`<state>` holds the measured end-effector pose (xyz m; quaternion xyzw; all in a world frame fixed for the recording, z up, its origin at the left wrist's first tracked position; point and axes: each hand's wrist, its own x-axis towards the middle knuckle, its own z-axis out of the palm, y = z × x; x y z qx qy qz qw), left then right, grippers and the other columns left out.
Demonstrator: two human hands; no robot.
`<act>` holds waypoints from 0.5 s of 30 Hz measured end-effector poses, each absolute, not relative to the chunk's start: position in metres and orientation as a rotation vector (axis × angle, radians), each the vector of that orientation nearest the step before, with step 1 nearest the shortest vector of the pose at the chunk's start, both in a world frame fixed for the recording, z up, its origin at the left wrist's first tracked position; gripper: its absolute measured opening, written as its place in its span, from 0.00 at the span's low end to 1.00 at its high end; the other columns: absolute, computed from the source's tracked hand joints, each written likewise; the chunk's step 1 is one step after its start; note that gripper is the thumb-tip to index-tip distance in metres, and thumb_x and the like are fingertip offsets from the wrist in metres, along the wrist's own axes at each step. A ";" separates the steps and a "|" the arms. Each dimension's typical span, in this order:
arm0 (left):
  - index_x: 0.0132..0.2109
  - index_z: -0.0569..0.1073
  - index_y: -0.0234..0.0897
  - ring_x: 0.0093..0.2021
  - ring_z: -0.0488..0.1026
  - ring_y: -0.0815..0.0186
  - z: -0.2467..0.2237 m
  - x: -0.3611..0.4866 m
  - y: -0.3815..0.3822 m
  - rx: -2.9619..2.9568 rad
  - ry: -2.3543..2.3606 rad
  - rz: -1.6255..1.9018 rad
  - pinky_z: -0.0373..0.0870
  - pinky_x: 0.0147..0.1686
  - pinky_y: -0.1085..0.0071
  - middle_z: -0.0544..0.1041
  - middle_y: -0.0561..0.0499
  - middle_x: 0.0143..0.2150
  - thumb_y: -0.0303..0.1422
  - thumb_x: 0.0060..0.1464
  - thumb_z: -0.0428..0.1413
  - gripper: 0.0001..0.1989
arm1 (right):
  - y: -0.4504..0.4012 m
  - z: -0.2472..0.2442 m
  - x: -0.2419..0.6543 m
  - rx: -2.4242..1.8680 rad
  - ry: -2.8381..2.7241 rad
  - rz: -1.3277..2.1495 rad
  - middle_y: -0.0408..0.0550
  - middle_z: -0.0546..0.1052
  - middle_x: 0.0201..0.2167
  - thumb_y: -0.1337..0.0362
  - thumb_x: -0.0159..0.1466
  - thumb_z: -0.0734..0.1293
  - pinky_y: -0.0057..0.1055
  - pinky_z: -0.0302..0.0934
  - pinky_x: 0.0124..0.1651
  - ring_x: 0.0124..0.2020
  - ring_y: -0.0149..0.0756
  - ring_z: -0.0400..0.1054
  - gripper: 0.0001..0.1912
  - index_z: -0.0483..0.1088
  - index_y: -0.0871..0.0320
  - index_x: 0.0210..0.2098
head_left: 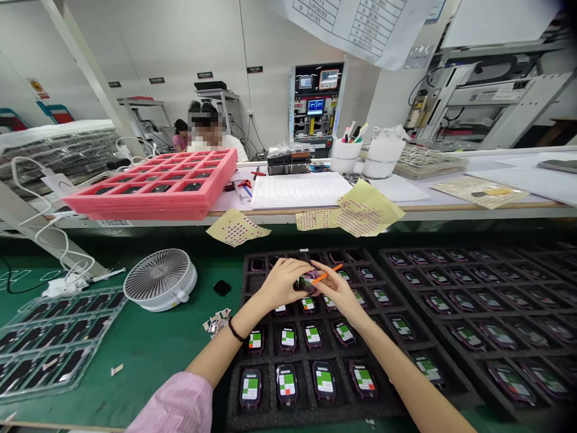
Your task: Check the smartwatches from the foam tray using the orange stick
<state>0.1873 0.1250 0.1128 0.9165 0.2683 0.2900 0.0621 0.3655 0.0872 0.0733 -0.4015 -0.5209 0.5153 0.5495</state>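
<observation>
Green matting (pixel 148 361) carries a black foam tray (pixel 234 385) of labelled devices. Above it, your left hand (pixel 279 284) and right hand (pixel 337 290) close around one small device (pixel 308 281), and your right seems to pinch an orange stick (pixel 328 273).

The left sleeve (pixel 177 404) is pale pink and softly creased, a thin black band (pixel 236 330) circles the left wrist, and the left hand (pixel 282 284) and right hand (pixel 336 288) are bare
</observation>
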 end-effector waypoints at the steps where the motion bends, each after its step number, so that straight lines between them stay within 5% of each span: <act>1: 0.49 0.71 0.38 0.49 0.71 0.58 0.114 0.187 0.125 2.716 0.788 0.946 0.64 0.49 0.61 0.76 0.45 0.49 0.31 0.47 0.61 0.20 | 0.086 0.077 0.366 -0.927 -1.205 1.231 0.46 0.77 0.40 0.58 0.54 0.73 0.33 0.69 0.42 0.39 0.36 0.72 0.27 0.71 0.52 0.52; 5: 0.49 0.71 0.38 0.49 0.71 0.57 0.116 0.188 0.123 2.567 0.619 1.121 0.65 0.50 0.59 0.77 0.45 0.47 0.35 0.45 0.62 0.22 | 0.081 0.088 0.367 -0.851 -1.097 1.430 0.47 0.78 0.40 0.59 0.52 0.74 0.35 0.67 0.46 0.42 0.38 0.72 0.21 0.75 0.53 0.45; 15: 0.51 0.71 0.38 0.50 0.72 0.59 0.114 0.190 0.121 2.517 0.451 1.170 0.64 0.51 0.61 0.77 0.44 0.48 0.37 0.46 0.62 0.23 | 0.074 0.092 0.373 -0.735 -1.086 1.663 0.51 0.78 0.41 0.57 0.54 0.74 0.37 0.66 0.46 0.43 0.41 0.73 0.21 0.74 0.55 0.45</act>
